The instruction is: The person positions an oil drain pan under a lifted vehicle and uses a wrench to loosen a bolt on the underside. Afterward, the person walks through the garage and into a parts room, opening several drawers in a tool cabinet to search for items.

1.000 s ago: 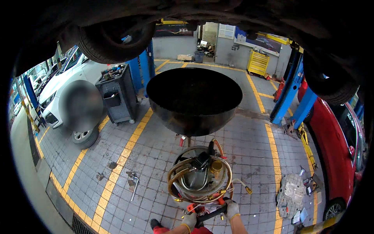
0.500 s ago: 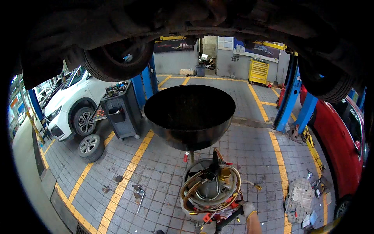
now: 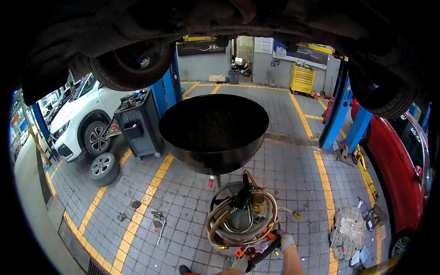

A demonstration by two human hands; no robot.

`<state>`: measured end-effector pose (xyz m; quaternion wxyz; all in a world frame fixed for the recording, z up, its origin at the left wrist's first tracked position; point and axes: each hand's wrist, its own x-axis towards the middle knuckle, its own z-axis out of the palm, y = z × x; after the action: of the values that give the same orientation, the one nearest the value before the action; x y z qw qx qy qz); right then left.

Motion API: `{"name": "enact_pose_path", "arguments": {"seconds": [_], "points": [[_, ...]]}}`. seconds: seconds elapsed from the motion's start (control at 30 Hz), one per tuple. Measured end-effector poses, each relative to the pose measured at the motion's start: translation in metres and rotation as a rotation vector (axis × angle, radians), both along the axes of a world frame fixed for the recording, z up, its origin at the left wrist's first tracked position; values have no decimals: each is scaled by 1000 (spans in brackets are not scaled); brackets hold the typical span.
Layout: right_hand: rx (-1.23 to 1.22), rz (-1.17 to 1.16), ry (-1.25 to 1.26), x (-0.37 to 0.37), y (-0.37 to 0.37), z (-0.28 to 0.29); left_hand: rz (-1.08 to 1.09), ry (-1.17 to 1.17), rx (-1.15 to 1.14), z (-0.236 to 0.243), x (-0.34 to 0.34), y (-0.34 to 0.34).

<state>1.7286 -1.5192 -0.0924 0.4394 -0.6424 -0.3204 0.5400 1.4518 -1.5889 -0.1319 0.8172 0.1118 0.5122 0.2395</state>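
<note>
Both my hands wear grey gloves and grip the black handle bar [image 3: 260, 255] of a wheeled drainer low in view: my left hand [image 3: 239, 265] near the bottom edge, my right hand [image 3: 285, 243] higher and to the right. The drainer's round tank [image 3: 240, 226] carries coiled hoses [image 3: 217, 215] with brass-coloured fittings and orange-red parts. A wide black drain pan [image 3: 213, 158] stands on a post above the tank, hiding the floor behind it. A car's dark underside [image 3: 220, 18] hangs overhead, with raised wheels [image 3: 128, 66] on either side.
Blue lift posts [image 3: 339, 119] flank the bay. At left are a white car [image 3: 68, 133], loose wheel [image 3: 103, 169] and tool cart [image 3: 137, 128]. At right are a red car [image 3: 394, 174], metal plate [image 3: 346, 233] and yellow lift arm [image 3: 364, 178]. A yellow cabinet [image 3: 302, 78] stands behind.
The view has shifted, showing more of the car's underside. The drain pan now appears farther left in the picture, and my hands appear slightly to the right, still on the bar.
</note>
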Motion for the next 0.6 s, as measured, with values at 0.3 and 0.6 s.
{"name": "enact_pose_path", "arguments": {"seconds": [0.3,0.6], "points": [[-102,-384,696,-15,6,-14,59,-15,-29,2,-5,-7],[-21,-438,880,-19,-1,-44,121,-48,-44,2,-2,-15]]}}
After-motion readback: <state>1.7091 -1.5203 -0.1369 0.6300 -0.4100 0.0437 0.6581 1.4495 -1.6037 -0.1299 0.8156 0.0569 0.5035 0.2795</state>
